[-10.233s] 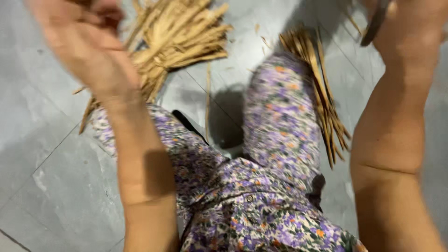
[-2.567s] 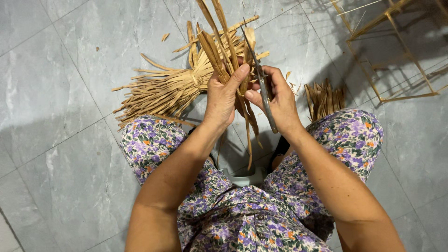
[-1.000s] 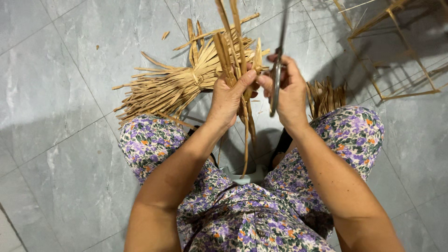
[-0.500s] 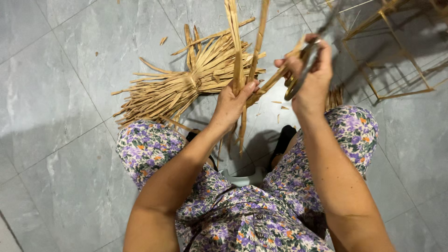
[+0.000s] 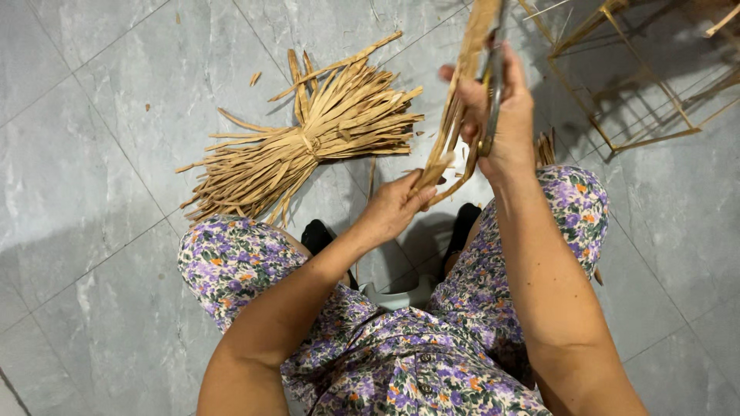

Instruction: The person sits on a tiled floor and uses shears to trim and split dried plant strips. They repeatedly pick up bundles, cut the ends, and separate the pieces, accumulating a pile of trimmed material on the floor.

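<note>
1. Two hands at work above our lap: the left hand [image 5: 389,209] pinches the lower ends of a few long tan dried-leaf strips [image 5: 456,100], fingers closed on them; the right hand [image 5: 505,127] is raised higher and clamped round a slim dark-bladed knife with a metal handle [image 5: 490,96], which lies alongside the same strips.
2. Hands are apart, one below the other, joined only by the strips running up between them and out past the top of the frame.
3. Step in hand, as we judge it: splitting or shaving the strips lengthwise, with the blade laid along the fibre (we cannot tell whether the edge is actually in the material).
4. Next move, in our judgement, calls for steady tension from the lower pinch while the blade travels along the strip, edge kept clear of the left fingers.
5. Stock: a tied bundle of flat straw-coloured strips [image 5: 308,146] lies on the grey tiled floor [image 5: 85,115], just beyond our left knee in purple floral fabric [image 5: 223,258]; a few loose chips lie near it.
6. A smaller bunch of strips [image 5: 546,146] shows past the right knee, mostly hidden by the forearm.
7. A thin-stick open frame [image 5: 640,85] stands on the floor at upper right, well apart from the hands.
</note>
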